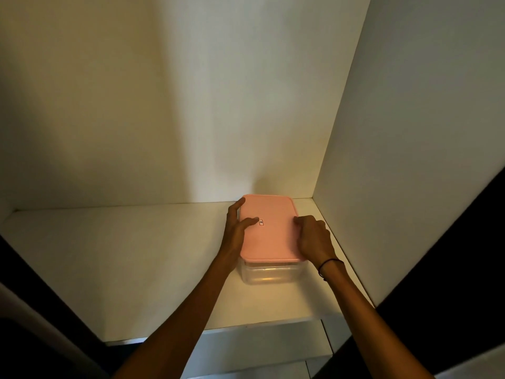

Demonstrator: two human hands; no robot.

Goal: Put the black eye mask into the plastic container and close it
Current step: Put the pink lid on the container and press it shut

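The plastic container [269, 274] sits on a white shelf [123, 255], close to the shelf's back right corner; its pink lid [270, 231] lies flat on top. The left hand [236, 228] rests against the lid's left edge, fingers spread along the side and thumb on the top, grasping nothing; the right hand [314, 239] presses down on the lid's right edge with fingers curled. The black eye mask cannot be seen; the clear wall below the lid shows nothing dark, so whether it is inside cannot be told. The risk appears to be uneven pressure; one corner of the lid may stay unseated, or the container may slide toward the side wall [410, 160].
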